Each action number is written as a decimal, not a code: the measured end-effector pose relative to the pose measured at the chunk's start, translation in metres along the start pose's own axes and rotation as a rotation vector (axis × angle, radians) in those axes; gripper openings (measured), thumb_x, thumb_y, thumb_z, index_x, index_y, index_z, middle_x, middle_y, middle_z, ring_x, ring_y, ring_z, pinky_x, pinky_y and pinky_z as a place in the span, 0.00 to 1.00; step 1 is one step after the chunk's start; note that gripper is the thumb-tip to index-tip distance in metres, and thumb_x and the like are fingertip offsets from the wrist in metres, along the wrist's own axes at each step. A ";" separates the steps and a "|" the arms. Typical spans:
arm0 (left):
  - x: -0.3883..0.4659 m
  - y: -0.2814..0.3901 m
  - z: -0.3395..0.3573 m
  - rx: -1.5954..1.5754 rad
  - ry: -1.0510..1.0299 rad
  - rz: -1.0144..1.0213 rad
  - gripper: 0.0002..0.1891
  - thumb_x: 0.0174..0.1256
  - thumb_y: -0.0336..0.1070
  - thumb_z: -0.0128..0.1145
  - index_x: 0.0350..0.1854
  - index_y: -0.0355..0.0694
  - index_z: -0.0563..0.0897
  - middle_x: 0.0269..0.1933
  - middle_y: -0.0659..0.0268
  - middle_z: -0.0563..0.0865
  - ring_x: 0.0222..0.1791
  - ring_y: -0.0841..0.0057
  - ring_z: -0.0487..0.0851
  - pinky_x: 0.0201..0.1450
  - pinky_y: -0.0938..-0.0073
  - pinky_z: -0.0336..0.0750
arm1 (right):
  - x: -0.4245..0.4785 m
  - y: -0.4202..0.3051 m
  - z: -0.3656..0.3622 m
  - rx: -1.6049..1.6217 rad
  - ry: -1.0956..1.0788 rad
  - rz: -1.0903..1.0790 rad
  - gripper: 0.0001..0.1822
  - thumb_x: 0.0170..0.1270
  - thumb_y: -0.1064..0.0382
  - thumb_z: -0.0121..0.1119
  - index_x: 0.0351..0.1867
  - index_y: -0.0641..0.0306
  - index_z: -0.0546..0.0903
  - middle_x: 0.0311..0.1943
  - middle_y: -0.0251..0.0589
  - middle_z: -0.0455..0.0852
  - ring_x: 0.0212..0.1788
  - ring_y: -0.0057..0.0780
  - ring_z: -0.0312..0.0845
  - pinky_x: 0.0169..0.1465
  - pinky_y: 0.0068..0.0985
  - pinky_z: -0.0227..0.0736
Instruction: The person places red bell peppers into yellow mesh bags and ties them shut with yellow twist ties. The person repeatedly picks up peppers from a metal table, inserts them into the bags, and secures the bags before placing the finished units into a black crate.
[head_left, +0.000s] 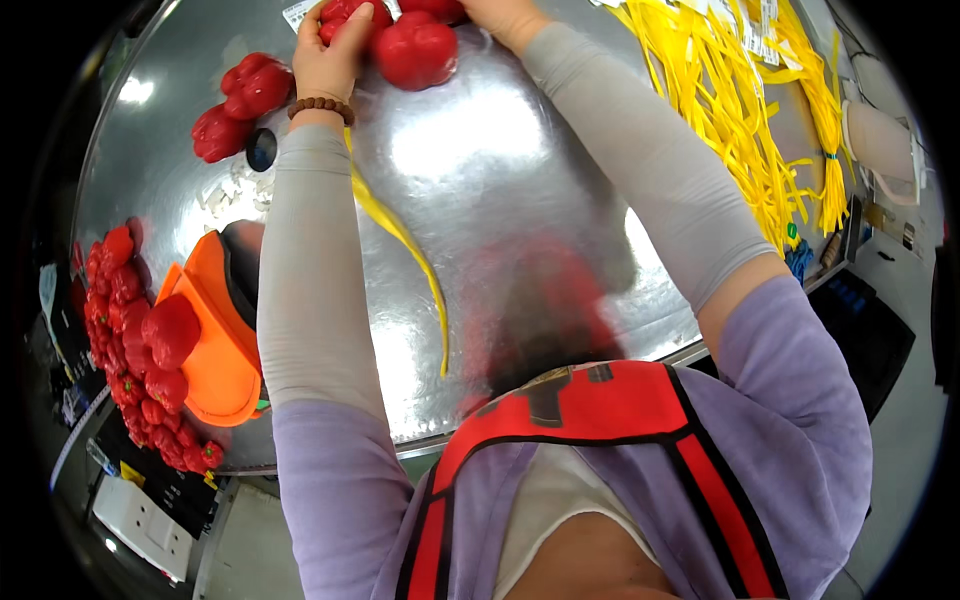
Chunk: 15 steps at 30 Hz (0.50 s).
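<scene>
At the top edge of the view, my left hand (330, 64) grips a red bell pepper (334, 28) between thumb and fingers. Another red bell pepper (416, 51) rests on the metal tabletop (480, 195) just right of it. My right hand (510, 21) is beside a further red pepper (433, 7), partly cut off; the frame's edge hides its fingers. A yellow tape strip (401, 229) trails from under my left wrist towards me. A white label (298, 15) with printing shows left of my left hand.
Two red peppers (256, 85) sit left of my forearm, near a round black hole or disc (262, 150). An orange plastic holder (217, 367) stands beside heaped red peppers (124, 322). Yellow tape bundles (705, 90) with labels lie right, near a whitish jug (881, 146).
</scene>
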<state>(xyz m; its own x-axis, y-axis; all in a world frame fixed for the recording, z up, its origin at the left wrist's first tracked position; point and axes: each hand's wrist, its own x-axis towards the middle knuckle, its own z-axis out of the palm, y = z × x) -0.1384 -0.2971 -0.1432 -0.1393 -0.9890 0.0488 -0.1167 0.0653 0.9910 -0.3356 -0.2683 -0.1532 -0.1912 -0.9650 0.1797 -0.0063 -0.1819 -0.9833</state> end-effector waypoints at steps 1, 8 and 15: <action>-0.005 0.000 0.014 0.032 0.042 0.029 0.33 0.56 0.46 0.69 0.60 0.33 0.73 0.53 0.57 0.80 0.51 0.69 0.78 0.57 0.73 0.72 | -0.002 -0.001 -0.002 0.010 0.001 -0.047 0.27 0.62 0.52 0.63 0.57 0.66 0.73 0.48 0.44 0.81 0.51 0.30 0.75 0.57 0.26 0.69; -0.173 0.025 0.047 -0.010 0.311 -0.052 0.31 0.62 0.40 0.65 0.62 0.31 0.66 0.54 0.58 0.77 0.52 0.72 0.75 0.57 0.72 0.71 | -0.147 -0.032 0.006 -0.168 0.189 -0.011 0.25 0.54 0.54 0.69 0.50 0.65 0.77 0.49 0.49 0.79 0.52 0.40 0.75 0.56 0.32 0.70; -0.342 0.031 0.011 0.198 0.207 -0.028 0.35 0.60 0.35 0.64 0.67 0.31 0.62 0.60 0.55 0.71 0.58 0.68 0.72 0.64 0.67 0.65 | -0.312 -0.080 0.015 -0.250 0.128 0.010 0.24 0.55 0.62 0.67 0.52 0.67 0.74 0.57 0.55 0.73 0.60 0.46 0.70 0.62 0.35 0.66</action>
<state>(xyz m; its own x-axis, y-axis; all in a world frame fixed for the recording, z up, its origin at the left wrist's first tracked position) -0.1056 0.0445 -0.1308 0.0680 -0.9955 0.0663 -0.3105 0.0421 0.9496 -0.2603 0.0444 -0.1300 -0.3147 -0.9319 0.1805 -0.2429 -0.1048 -0.9644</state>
